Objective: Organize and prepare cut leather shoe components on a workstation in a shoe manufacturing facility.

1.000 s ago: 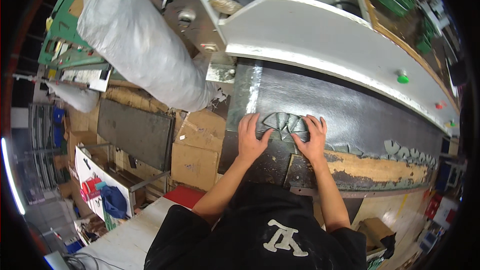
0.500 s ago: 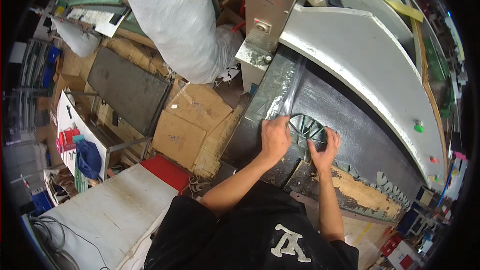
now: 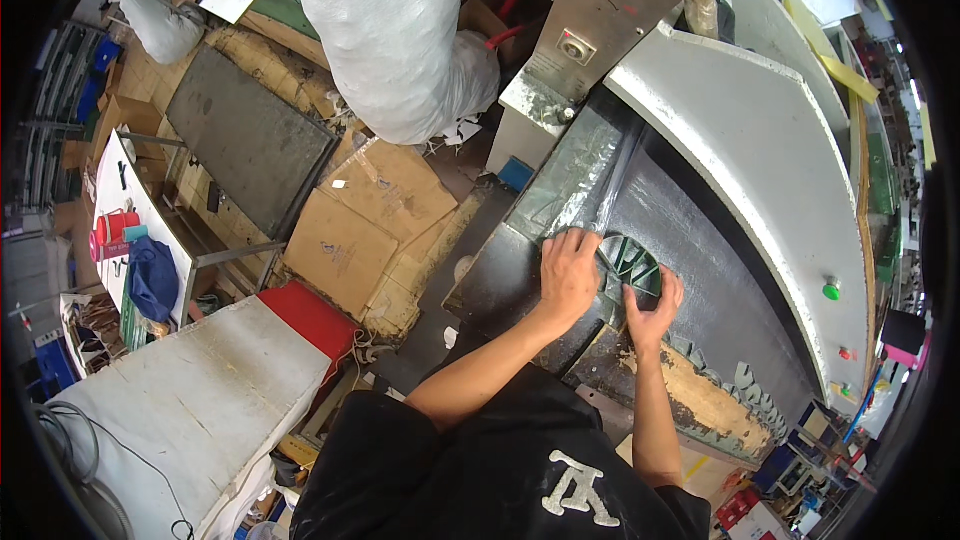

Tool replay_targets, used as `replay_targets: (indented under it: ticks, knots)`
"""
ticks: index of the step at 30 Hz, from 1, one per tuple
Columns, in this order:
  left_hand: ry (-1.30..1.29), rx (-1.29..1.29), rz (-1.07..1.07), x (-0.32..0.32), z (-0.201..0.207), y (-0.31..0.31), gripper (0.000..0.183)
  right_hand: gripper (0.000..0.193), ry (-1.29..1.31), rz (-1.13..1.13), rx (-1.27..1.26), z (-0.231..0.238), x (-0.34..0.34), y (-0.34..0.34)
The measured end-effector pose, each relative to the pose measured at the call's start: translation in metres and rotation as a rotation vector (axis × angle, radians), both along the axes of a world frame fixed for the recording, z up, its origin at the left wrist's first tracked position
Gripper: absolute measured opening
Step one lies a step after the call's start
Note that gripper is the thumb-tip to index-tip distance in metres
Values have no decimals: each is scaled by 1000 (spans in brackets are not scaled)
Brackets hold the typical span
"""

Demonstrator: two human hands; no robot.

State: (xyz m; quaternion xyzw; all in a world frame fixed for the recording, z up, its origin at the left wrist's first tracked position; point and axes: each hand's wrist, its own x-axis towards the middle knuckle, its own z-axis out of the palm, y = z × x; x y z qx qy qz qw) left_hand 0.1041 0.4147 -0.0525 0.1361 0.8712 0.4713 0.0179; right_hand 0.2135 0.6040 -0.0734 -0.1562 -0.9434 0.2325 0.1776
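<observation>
A round dark-green cutting die (image 3: 633, 265), a ring with several slanted dividers inside, lies on the dark work surface (image 3: 690, 240). My right hand (image 3: 652, 314) curves round its right side, thumb and fingers against the rim. On the left edge of the die, my left hand (image 3: 570, 278) has its fingers bent and close together; its thumb is hidden. Beyond the left hand a shiny grey-green sheet (image 3: 572, 180) covers part of the surface. Small grey cut pieces (image 3: 757, 398) lie in a row along the near right edge, beside a worn wooden board (image 3: 690, 385).
A large white curved machine head (image 3: 740, 160) overhangs the work surface, with a metal control post (image 3: 600, 20) behind. To the left are a stuffed white sack (image 3: 385, 40), flattened cardboard (image 3: 350, 240), a white-topped bench (image 3: 190, 410) and a table holding a blue cloth (image 3: 153, 278).
The view has shifted, so the surroundings sit differently. My left fingers have straightened a little and lie closer to the die. My right hand stays on the die's right side.
</observation>
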Motion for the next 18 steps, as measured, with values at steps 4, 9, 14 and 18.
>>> replay_targets:
  ticks: [4, 9, 14, 18]
  knots:
    - [20, 7, 54, -2, 3, -2, 29, 67, 16, 21, 47, 4, -4, -3]
    - [-13, -92, 22, -13, 18, -7, 47, 69, -14, -14, -6, 1, 0, 0]
    - [-160, -78, 50, -30, 20, -7, 44, 68, 20, -13, -6, 0, -1, 0]
    - [-251, -85, 16, -29, 17, -7, 38, 67, 23, -37, -7, 2, -1, -2]
